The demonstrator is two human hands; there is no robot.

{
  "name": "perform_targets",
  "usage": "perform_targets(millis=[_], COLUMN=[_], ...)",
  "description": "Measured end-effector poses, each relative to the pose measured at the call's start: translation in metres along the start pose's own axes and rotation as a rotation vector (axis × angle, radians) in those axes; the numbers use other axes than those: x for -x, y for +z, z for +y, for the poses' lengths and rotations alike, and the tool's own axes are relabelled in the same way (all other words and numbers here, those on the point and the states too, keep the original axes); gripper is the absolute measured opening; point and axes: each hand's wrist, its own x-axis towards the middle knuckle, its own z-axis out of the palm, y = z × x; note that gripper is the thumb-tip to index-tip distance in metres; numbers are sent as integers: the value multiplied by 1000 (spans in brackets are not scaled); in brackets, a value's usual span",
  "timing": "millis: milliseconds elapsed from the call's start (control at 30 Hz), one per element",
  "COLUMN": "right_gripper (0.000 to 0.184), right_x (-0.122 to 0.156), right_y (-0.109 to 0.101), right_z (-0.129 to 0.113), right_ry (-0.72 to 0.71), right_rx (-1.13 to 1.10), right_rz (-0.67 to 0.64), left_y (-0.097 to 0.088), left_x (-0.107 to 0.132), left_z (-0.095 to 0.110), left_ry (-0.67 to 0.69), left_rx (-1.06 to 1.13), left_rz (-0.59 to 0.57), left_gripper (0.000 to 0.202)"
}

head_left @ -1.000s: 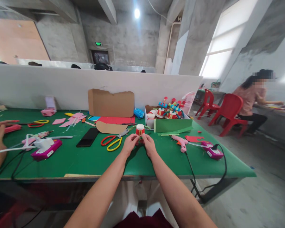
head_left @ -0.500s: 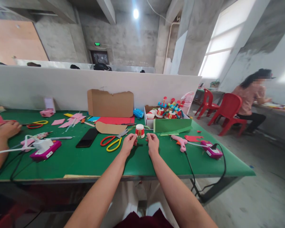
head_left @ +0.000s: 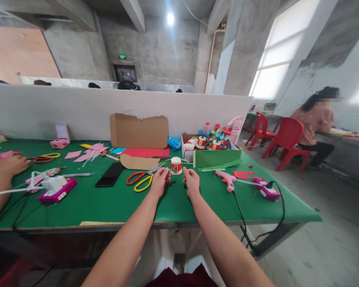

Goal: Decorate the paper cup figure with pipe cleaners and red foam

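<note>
An upside-down red and white paper cup stands on the green table in front of me. Green folded paper strips stick out behind it on both sides. Close by the cup's left side is my left hand, its thumb and fingertips pinched together. My right hand is pinched in the same way at the right of the cup. Whatever lies between the fingertips is too small to make out. Scissors with one red and one yellow handle lie beside my left hand.
A black phone and a cardboard piece lie left. At right are a pink glue gun and a purple power strip. A box of cup figures stands behind. A co-worker's hand works at far left.
A green bit seen at the cup's lower front edge no longer shows there. My hands have shifted only slightly. The co-worker's hand at left has moved a little to the right.
</note>
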Motion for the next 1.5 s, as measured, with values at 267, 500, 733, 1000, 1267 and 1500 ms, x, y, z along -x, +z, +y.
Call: perform_targets(millis=[267,500,733,1000,1267,1500], right_gripper=[31,21,21,16,14,15], right_x=[6,7,1,6,13,9], right_y=[9,10,6,7,10,9], right_z=[1,4,8,7,3,4], right_ry=[90,51,-78,-293,-379,-242], right_rx=[15,-16,87,336,262,200], right_rz=[-185,-276,-160,-177,-235,-248], left_y=[2,4,2,5,1,3], left_x=[2,4,3,5,3,4], left_z=[1,3,3,5,6,8], left_ry=[45,51,148,69,46,40], left_rx=[-84,-86,-266,-275,-178,-143], left_rz=[-54,-36,-31,-108,-101,-84], left_gripper=[39,39,31,35,30,20])
